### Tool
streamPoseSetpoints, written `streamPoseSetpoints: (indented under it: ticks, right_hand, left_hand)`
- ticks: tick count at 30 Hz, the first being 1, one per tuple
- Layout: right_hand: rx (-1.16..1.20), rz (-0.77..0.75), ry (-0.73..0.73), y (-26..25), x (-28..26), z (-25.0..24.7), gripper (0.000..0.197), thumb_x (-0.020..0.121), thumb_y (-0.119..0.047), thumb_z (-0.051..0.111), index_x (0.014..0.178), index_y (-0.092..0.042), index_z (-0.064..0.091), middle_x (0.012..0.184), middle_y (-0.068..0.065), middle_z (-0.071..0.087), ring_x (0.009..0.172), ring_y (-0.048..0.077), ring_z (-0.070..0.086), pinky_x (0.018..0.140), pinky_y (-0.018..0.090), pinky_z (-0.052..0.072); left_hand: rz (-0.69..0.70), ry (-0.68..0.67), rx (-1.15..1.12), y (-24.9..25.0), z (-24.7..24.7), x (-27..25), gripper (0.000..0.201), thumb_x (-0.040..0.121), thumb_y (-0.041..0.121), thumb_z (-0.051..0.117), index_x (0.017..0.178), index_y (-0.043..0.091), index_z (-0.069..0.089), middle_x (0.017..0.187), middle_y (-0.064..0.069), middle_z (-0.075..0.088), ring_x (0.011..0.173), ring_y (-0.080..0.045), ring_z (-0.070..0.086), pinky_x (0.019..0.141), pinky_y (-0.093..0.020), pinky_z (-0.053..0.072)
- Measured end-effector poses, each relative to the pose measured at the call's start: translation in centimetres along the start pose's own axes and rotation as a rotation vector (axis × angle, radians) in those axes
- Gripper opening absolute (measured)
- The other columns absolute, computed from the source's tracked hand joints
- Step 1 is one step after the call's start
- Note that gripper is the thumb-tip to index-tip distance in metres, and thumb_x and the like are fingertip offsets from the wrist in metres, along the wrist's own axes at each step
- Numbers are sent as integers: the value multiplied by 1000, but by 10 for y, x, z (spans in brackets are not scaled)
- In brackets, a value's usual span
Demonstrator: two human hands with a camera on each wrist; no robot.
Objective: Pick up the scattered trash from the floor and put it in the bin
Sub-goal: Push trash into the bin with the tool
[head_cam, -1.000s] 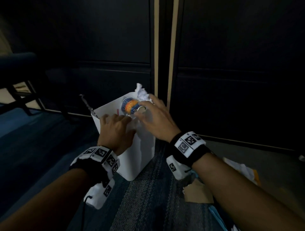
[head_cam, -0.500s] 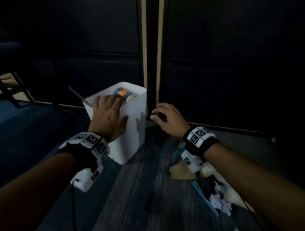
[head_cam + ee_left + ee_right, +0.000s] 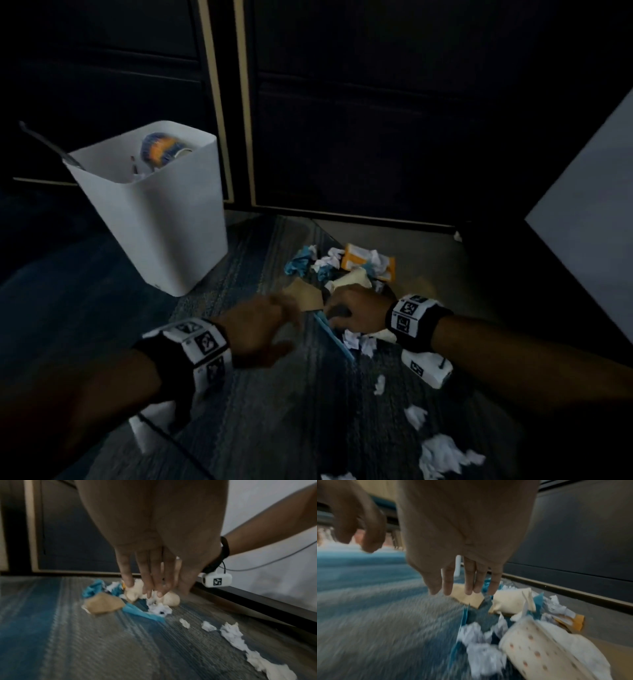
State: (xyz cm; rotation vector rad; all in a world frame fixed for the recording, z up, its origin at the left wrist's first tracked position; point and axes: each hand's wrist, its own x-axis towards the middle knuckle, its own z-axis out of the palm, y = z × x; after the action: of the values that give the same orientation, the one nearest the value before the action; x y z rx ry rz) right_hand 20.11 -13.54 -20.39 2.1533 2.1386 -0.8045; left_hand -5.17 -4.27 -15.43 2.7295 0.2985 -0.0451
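Trash [image 3: 346, 270] litters the floor beside both hands, fingers straight, holding nothing, near bin [image 3: 164, 219].

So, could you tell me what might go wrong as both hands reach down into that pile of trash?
The pile is loose mixed paper, so an open-handed scoop could drop small scraps. The bin already looks full to its rim, so more trash may spill. Both the left hand and right hand may crowd each other.

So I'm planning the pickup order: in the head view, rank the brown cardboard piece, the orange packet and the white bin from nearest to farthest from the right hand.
From the right hand:
1. Brown cardboard piece, just to its left.
2. Orange packet, beyond it toward the cabinets.
3. White bin, far left.
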Motion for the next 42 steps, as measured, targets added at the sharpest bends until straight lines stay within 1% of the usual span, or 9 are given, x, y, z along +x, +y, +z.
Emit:
streamPoseSetpoints:
  ticks: [6, 10, 14, 21, 24, 28, 31, 34, 42]
  right_hand:
    - [-144, 9, -199, 10, -8, 34, 38, 95, -38, 60, 126, -16, 60, 119, 12, 54, 107, 32, 52, 90, 47, 48]
    - [-227, 40, -320, 12, 5, 49, 52, 95, -48, 55, 138, -21, 49, 130, 10, 45, 117, 32, 45, 89, 39, 40]
    - [-210, 135, -433, 9, 16, 60, 56, 98, -48, 51, 143, -16, 43, 133, 13, 46, 119, 36, 50, 95, 45, 45]
    - [-244, 136, -399, 7, 16, 68, 47, 98, -46, 52, 114, -2, 56, 113, 23, 55, 94, 37, 58, 82, 47, 50]
    - [-306, 122, -372, 7, 12, 70, 42, 96, -52, 52, 88, -11, 49, 91, 17, 47, 71, 27, 46, 66, 40, 42]
    - [-328, 113, -343, 8, 9, 73, 50, 94, -56, 52, 101, -6, 58, 95, 16, 56, 71, 28, 51, 66, 40, 45]
    - [-296, 75, -283, 6, 3, 74, 42, 95, -53, 54, 92, -11, 56, 84, 7, 49, 66, 21, 47, 67, 36, 42]
    - [-197, 53, -234, 1, -3, 69, 51, 95, -51, 54, 122, -8, 61, 105, 11, 61, 87, 29, 59, 81, 43, 52]
    - [65, -29, 120, -25, -2, 17, 31, 95, -37, 60, 117, -17, 69, 107, 10, 70, 93, 26, 65, 84, 46, 54]
  left_hand:
    - [-70, -294, -91, 36, 69, 20, 33, 86, 31, 64, 118, 22, 63, 120, 1, 63, 107, -18, 60, 86, -21, 43]
    - [-150, -396, -245, 53, 120, 23, 25, 80, 28, 70, 104, 21, 70, 103, -2, 70, 94, -22, 66, 85, -34, 54]
    - [-84, -487, -317, 75, 161, 19, 35, 78, 32, 76, 109, 20, 66, 110, 0, 68, 101, -19, 62, 77, -22, 41]
    - [-93, -617, -429, 84, 182, 11, 41, 75, 20, 80, 113, 13, 65, 105, 9, 60, 103, -18, 56, 81, -25, 41]
    - [-78, -656, -308, 91, 185, 7, 59, 74, 18, 82, 127, 10, 57, 131, -5, 52, 124, -26, 47, 101, -34, 42]
    - [-79, -509, -181, 99, 195, -2, 50, 81, 19, 73, 128, 13, 57, 137, -4, 47, 126, -24, 44, 99, -27, 37]
    - [-102, -434, -325, 96, 200, -6, 1, 84, 14, 65, 84, 14, 66, 89, 4, 59, 88, -22, 56, 79, -31, 47]
    - [-158, -376, -459, 88, 195, -3, 8, 80, 9, 64, 74, 14, 65, 75, 3, 62, 72, -21, 58, 71, -38, 53]
    - [-407, 217, -655, 38, 119, 16, 17, 69, 10, 79, 75, 16, 64, 68, 8, 60, 59, 0, 53, 61, -23, 47]
